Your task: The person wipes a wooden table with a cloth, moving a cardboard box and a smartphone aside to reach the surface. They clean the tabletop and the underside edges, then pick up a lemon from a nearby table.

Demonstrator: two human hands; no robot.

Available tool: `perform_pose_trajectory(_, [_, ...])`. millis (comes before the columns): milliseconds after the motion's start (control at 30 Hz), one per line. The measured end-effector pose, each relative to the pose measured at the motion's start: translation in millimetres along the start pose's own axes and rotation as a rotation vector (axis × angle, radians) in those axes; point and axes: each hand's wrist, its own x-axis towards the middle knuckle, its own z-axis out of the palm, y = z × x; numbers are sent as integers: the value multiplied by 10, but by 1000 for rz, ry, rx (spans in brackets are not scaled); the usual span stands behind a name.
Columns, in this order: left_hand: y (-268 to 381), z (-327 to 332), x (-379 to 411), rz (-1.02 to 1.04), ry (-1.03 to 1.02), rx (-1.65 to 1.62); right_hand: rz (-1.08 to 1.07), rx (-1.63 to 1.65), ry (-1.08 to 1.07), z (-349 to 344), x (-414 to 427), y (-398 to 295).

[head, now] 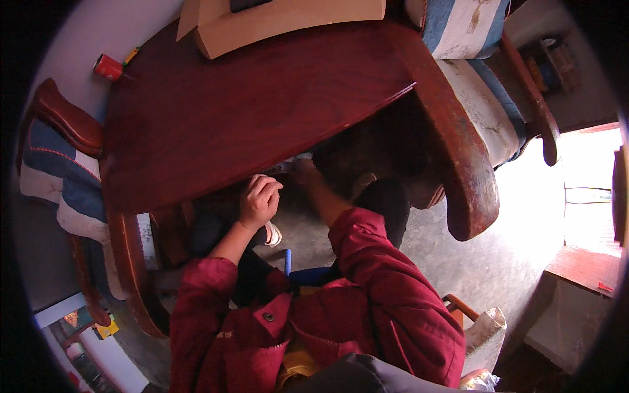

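Observation:
In front of me stands a dark red wooden table [255, 113]. My left hand [260, 199] is at its near edge, fingers curled and palm turned away. Whether anything is inside those fingers is hidden. Just to the right, my right hand [302, 171] reaches into the shadow at the underside of the edge. It is dark and blurred there, beside a small pale object [302, 156] too unclear to name. I cannot tell if the right hand grips that object.
An open cardboard box [290, 29] sits on the table's far side. A red can [107, 68] stands by the far left corner. Wooden armchairs with blue-and-white cushions flank both sides, the right armrest [467, 196] close by. Below me is a concrete floor [432, 250].

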Motion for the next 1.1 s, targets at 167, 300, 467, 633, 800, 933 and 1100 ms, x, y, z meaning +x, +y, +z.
perform_pose_trajectory(167, [7,113,283,62,-64,-59,179,269,362,-344,194,933])
perform_pose_trajectory(300, [-19,72,91,-88,-92,-88,302,1461,621,-829,310,969])
perform_pose_trajectory(467, [28,95,126,-89,-131,-121,320,1812,785,-800,410,833])
perform_pose_trajectory(633, [35,135,142,-81,-118,-155,308,1862,705,-216,502,649])
perform_pose_trajectory(800, [-27,264,194,-62,-124,-124,242,1951,423,41,465,424])
perform_pose_trajectory(933, [-33,217,165,-61,-91,-116,278,2015,247,-343,-15,-272])
perform_pose_trajectory(1100, [-47,104,99,21,-46,-87,382,1939,547,-1348,-828,-627])
